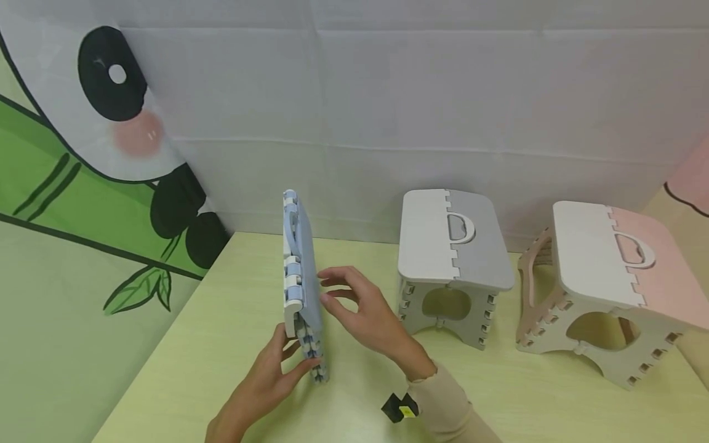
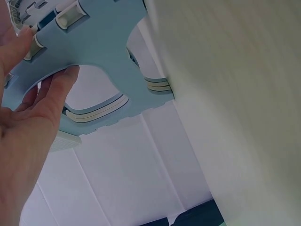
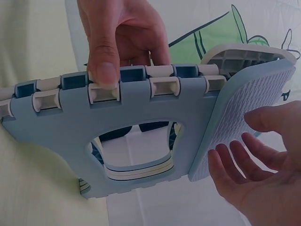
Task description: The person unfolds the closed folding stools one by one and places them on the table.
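A folded blue-and-white step stool (image 1: 308,271) stands on edge on the table, left of centre in the head view. My left hand (image 1: 260,378) grips its near edge low down. In the right wrist view, that thumb presses on the hinge row (image 3: 104,92) of the stool's leg panel (image 3: 136,106). The left wrist view has the left fingers (image 2: 63,87) reaching in at the leg cutout. Beside the stool's right face is my right hand (image 1: 362,307), fingers loosely bent. Its fingertips are right at the textured seat (image 3: 254,94), which tilts slightly out from the legs.
An unfolded white-and-grey stool (image 1: 426,240) stands to the right, with a white-and-pink one (image 1: 592,258) beyond it. A small black object with a yellow mark (image 1: 400,408) shows by the right sleeve. Behind the table (image 1: 221,307) hangs a printed cloth (image 1: 360,111).
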Demonstrator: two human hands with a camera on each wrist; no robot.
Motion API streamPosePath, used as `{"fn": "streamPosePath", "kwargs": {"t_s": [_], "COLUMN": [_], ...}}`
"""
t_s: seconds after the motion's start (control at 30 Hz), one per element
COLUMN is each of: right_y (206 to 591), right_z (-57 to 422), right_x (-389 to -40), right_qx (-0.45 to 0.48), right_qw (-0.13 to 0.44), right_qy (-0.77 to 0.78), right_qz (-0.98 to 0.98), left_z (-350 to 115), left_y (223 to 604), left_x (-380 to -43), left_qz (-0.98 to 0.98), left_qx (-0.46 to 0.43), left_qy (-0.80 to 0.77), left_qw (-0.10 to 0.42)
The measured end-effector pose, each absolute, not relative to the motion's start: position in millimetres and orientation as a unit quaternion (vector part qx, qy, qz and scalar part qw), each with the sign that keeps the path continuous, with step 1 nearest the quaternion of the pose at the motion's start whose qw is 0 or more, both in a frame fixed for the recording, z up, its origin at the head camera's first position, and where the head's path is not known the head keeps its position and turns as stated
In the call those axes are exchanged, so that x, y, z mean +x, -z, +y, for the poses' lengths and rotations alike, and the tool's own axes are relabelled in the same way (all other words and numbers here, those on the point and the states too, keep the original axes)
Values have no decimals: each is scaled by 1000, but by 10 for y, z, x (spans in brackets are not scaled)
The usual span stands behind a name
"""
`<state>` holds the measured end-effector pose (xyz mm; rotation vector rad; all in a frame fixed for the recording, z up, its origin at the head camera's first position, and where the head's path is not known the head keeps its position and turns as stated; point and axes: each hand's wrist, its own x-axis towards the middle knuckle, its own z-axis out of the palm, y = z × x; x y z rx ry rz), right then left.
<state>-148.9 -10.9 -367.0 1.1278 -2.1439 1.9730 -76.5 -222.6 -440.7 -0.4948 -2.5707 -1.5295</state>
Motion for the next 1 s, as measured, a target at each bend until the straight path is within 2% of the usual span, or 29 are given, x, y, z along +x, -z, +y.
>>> {"fn": "streamPosePath", "kwargs": {"t_s": [0.57, 1.0], "right_y": [3911, 4088], "right_z": [-73, -44], "right_x": [-1430, -1375], "right_qx": [352, 332], "right_qw": [-23, -80], "right_qy": [-615, -610], "right_qz": [-705, -714], "left_z": [-2243, -2237], "left_y": [4438, 4439], "left_x": [-765, -765], "left_qz": [-843, -843], "left_qx": [-185, -186], "left_qy": [501, 499], "left_qw": [71, 74]}}
